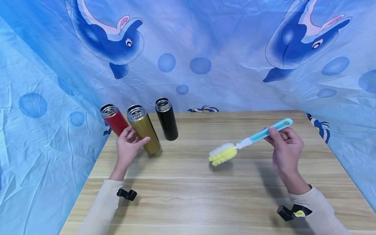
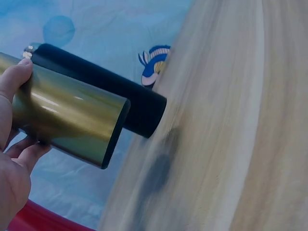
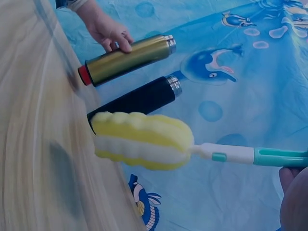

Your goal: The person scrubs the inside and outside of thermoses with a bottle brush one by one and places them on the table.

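My left hand (image 1: pixel 128 145) grips a gold thermos bottle (image 1: pixel 145 130), thumb on one side and fingers on the other, as the left wrist view shows. The bottle (image 2: pixel 72 115) has no lid, and its steel neck shows; whether its base touches the table I cannot tell. A red lidless bottle (image 1: pixel 115 121) stands just left of it, partly hidden by the hand. To its right is a black lidless bottle (image 1: pixel 167 120). My right hand (image 1: pixel 286 148) holds a sponge bottle brush (image 3: pixel 231 153) by its turquoise handle. The brush's yellow-and-white sponge head (image 1: pixel 222 154) points left, above the table.
The wood-grain table (image 1: pixel 188 195) spreads under both hands. Blue cloth (image 1: pixel 188 39) printed with dolphins and bubbles hangs behind it and along both sides. The three bottles stand close together at the table's back left.
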A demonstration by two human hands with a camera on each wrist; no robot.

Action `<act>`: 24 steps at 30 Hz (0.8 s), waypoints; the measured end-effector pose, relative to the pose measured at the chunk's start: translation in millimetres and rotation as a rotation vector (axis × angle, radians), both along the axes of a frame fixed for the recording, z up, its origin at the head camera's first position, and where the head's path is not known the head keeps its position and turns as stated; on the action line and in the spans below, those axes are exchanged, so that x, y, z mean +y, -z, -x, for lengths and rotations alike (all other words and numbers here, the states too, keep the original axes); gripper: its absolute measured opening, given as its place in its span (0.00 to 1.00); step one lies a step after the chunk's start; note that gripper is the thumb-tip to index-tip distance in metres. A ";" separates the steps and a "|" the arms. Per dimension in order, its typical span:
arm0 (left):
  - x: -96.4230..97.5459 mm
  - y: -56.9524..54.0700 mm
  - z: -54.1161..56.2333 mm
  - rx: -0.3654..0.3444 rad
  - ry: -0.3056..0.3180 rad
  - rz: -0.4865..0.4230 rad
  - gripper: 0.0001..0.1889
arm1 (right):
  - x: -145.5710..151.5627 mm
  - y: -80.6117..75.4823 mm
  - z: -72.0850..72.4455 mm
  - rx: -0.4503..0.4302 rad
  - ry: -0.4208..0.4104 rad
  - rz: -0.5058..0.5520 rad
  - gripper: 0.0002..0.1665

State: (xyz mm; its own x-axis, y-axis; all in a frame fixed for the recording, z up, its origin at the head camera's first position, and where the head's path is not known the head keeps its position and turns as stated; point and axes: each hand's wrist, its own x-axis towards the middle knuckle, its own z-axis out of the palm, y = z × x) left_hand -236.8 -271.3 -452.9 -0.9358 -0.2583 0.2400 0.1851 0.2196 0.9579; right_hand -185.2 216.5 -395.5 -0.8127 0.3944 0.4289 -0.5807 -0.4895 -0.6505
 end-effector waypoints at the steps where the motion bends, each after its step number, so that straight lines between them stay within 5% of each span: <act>1: -0.8 0.2 2.6 0.002 -0.009 0.001 0.38 | 0.9 -0.4 0.2 0.006 -0.002 0.010 0.05; 24: -11.8 21.8 54.3 0.063 -0.089 -0.042 0.40 | 25.4 -2.8 6.5 0.018 0.137 0.080 0.09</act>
State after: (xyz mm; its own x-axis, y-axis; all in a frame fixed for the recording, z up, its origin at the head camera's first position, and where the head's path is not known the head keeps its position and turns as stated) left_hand -291.1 -283.1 -474.7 -0.8919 -0.3512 0.2849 0.2268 0.1976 0.9537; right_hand -191.7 242.0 -392.7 -0.7414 0.5345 0.4058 -0.6569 -0.4545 -0.6016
